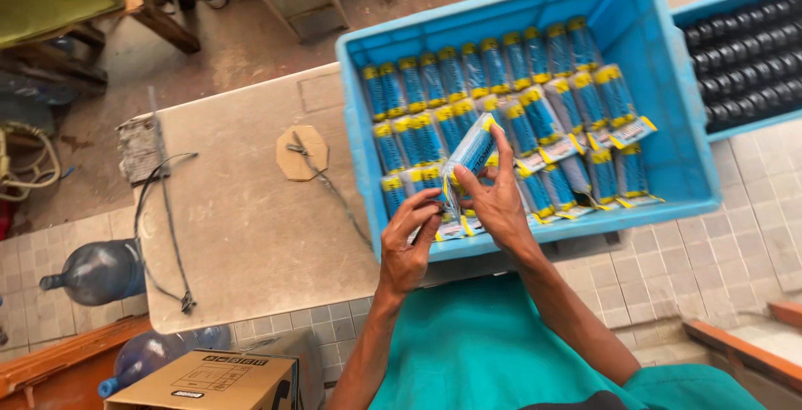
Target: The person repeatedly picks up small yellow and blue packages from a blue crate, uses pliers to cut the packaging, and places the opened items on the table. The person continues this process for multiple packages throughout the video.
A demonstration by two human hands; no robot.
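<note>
Head view: our left hand and right hand meet over near wall of blue crate, fingers of both clamped on one blue-yellow packet, tilted toward 1 o'clock. Judging progress: packed rows fill crate's far and left part; right end, at 3 o'clock, bare. Forearms rise from 6 o'clock, wrists bent inward. Second crate of black cylinders at 2 o'clock.

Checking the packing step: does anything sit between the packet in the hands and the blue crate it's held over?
Nothing visible does. The left hand and right hand hold the blue-and-yellow packet directly above the blue crate, over the front rows of like packets. Only open air lies beneath it.
</note>
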